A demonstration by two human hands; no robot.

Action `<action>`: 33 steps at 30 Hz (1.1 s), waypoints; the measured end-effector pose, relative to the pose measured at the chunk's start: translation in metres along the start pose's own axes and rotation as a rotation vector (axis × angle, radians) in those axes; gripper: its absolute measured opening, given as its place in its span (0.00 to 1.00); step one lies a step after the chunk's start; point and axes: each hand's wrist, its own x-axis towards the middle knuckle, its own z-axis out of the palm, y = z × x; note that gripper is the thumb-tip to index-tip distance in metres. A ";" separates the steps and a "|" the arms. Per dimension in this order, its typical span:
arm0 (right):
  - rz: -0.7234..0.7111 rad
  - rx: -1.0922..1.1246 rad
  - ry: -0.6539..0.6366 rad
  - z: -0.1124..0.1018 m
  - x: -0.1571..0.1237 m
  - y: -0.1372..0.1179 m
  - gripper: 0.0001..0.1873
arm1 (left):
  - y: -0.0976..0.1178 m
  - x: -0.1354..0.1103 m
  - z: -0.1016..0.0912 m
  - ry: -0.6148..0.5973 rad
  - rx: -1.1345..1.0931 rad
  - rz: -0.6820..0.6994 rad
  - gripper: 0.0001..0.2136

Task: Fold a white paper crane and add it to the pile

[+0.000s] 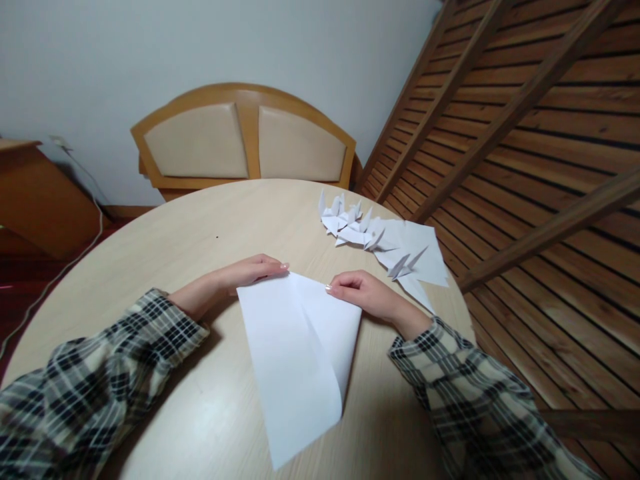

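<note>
A white sheet of paper (285, 360) is in front of me, its right side curled over toward the middle. At the sheet's far left edge, my left hand (257, 268) grips it with the thumb on top. My right hand (367, 293) is closed on the far right edge, thumb and bent fingers pinching the paper. The curl along the right side stands loose, not pressed flat. Plaid sleeves cover both forearms.
Several folded paper cranes (345, 217) stand at the far right of the round wooden table (175, 247). Near them lie flat white sheets (425, 250). Beyond the table is a padded headboard (300, 140); slatted wood (525, 133) rises at the right.
</note>
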 end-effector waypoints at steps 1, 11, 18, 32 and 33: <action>-0.001 -0.007 0.013 0.000 0.000 0.000 0.18 | 0.002 -0.002 0.003 0.001 0.020 -0.012 0.06; 0.055 -0.072 -0.024 -0.001 0.000 -0.005 0.19 | 0.006 -0.003 0.006 -0.039 0.177 -0.103 0.12; 0.095 -0.080 -0.030 -0.003 -0.001 -0.006 0.19 | 0.005 -0.007 0.007 -0.022 0.201 -0.095 0.12; 0.054 -0.172 -0.020 0.001 -0.001 -0.007 0.18 | -0.002 -0.003 0.006 -0.020 0.208 -0.050 0.11; 0.054 -0.175 -0.021 0.001 -0.001 -0.007 0.18 | -0.001 -0.004 0.007 -0.003 0.210 -0.048 0.11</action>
